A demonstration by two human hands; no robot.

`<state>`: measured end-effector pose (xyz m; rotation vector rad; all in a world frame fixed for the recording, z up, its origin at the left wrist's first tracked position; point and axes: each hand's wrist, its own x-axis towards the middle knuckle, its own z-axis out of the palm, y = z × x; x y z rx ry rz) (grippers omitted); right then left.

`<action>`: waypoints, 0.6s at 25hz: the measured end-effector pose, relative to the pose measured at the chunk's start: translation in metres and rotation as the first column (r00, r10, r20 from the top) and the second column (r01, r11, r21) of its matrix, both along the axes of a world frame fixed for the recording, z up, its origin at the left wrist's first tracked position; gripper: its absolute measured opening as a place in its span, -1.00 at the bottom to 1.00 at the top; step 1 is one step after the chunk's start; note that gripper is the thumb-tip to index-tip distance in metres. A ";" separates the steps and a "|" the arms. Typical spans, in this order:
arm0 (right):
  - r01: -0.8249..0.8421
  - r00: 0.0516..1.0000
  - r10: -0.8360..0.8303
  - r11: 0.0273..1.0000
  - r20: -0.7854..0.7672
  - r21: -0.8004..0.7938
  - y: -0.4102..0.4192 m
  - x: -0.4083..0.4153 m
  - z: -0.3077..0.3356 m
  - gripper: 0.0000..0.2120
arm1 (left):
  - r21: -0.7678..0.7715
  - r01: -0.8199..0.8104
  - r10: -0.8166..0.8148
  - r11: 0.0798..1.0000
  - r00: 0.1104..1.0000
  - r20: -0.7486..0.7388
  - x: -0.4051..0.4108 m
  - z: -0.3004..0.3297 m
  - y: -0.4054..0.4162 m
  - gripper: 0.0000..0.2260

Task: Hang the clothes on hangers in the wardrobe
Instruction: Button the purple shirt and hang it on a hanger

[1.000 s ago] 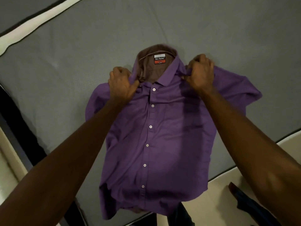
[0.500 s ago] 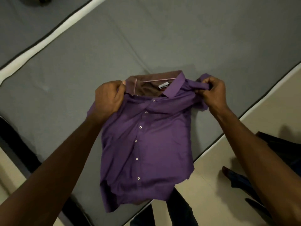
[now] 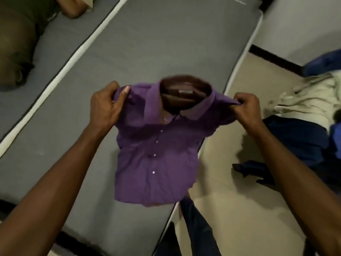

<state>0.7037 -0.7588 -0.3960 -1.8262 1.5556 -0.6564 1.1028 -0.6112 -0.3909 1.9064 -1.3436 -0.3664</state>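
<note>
Because the shirt hangs only from two shoulder pinches, a slipping fold could drop one side, and no hanger or wardrobe is in view. The left hand grips the left shoulder with curled fingers; the right hand pinches the right shoulder seam. The collar lies between the hands, the body drooping below them over the mattress edge.
</note>
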 end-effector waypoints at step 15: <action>0.553 0.801 -0.498 0.828 0.331 -0.093 0.239 -0.307 0.281 -0.88 | -0.063 0.767 -0.768 0.638 0.640 0.021 -0.251 0.298 -0.077 -0.56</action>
